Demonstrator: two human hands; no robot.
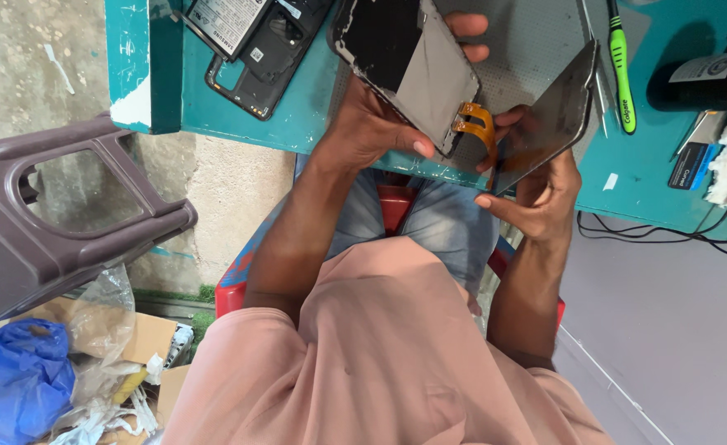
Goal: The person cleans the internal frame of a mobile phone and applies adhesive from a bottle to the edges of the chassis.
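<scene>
Plainly, the fingers (468, 25) of the left hand (373, 124) were clamped on a phone screen assembly (407, 67), fingertips hooked over its far edge and the thumb pressed along the near edge, so that the part sat tilted above the front edge of the teal table (306, 107). An orange flex cable (479, 130) hung from the lower corner of that assembly and curled toward the other hand. The right hand (545, 194) gripped a thin dark glass panel (549, 115) by its lower edge, thumb and curled fingers closed on it, holding the panel upright and slanted just beside the flex cable; whether panel and cable touched could not be told.

Behind the two hands a grey work mat (528, 41) lay on the table. To the left on the table rested an opened phone body (256, 62) with its battery showing. To the right lay a green toothbrush (622, 70), then a dark bottle (710, 78) on its side and a small blue card (693, 163). Black wires (660, 232) trailed off the table's front edge.

Below, the person wore a pink shirt (380, 354) and jeans (438, 222) on a red chair (232, 288). A brown plastic stool (58, 214) lay tipped on the left, above a blue bag (13, 379) and cardboard scraps (145, 338).
</scene>
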